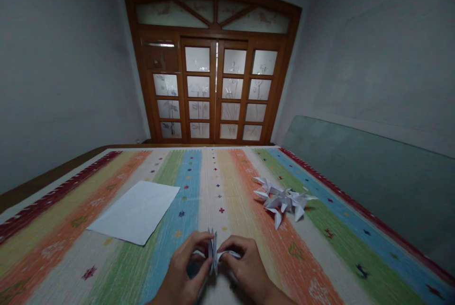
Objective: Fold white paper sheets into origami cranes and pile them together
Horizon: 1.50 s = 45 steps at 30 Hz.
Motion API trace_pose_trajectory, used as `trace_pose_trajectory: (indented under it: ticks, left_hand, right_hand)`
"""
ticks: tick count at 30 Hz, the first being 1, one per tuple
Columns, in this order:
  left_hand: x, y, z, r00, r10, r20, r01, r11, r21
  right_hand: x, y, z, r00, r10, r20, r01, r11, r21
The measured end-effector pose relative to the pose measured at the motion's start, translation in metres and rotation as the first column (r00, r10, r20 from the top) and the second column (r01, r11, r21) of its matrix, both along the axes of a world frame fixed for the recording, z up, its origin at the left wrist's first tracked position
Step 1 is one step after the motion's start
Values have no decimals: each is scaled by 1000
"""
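Between my two hands, near the table's front edge, is a folded white paper piece [213,252], partly hidden by fingers. My left hand [192,264] pinches its upright middle layers between thumb and fingers. A flap sticking out to the right is gripped by the thumb and fingers of my right hand [245,262]. Beyond and to the right lies a cluster of folded white paper cranes [284,199], several with pointed wings and tails, heaped together. To the left rests white paper [137,212], flat and unfolded, its sheet count unclear.
A striped, multicoloured cloth [220,177] covers the table. A pale green board-like panel [355,172] stands along the right side against the wall. Wooden doors with glass panes [215,87] are at the far end, beyond the table.
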State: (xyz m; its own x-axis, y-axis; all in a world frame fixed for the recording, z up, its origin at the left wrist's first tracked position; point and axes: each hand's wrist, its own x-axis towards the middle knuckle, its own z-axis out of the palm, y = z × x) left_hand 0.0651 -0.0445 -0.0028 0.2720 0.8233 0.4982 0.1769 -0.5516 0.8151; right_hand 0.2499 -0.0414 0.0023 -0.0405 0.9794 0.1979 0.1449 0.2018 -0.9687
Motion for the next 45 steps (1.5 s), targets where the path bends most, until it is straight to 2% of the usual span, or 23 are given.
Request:
trace_pose_trajectory:
  ticks: [5,8,12,16,20,28,33,38,42,45]
  left_hand:
    - [2,1,1,999,28,43,-24,996,-80]
    - [0,2,5,999,34,-18,-36,994,-107]
    - [-5,5,13,986,96,-139,-109,991,-83]
    - [-8,7,17,974,132,-184,-136,991,-11]
    - [-10,9,15,963,122,-241,-122,992,15]
    - [-11,12,11,945,59,-322,-97,990,-105]
    - [-15,17,2,902,115,-416,-145,989,-41]
    - [-14,17,7,932,116,-343,-142,988,-53]
    - [-10,11,16,977,-5,-213,-20,993,-117]
    - [-10,10,18,975,-28,-220,11,997,-78]
  right_hand:
    - [1,0,1,1000,-4,-1,4,999,-35]
    - [2,0,2,1000,-11,-9,10,999,-36]
    - [2,0,0,1000,-13,-11,12,1000,-19]
    - [2,2,-4,1000,-13,-4,13,1000,-16]
    - [1,3,-9,999,-34,21,34,999,-5]
    - [0,1,-13,995,-43,91,40,998,41]
    - [0,-2,-12,984,-37,175,17,993,117]
    - [1,-4,-14,977,-31,213,-7,984,178]
    - [2,-1,-16,982,-51,184,22,987,157]
    - [1,-1,-16,987,-55,150,36,991,127]
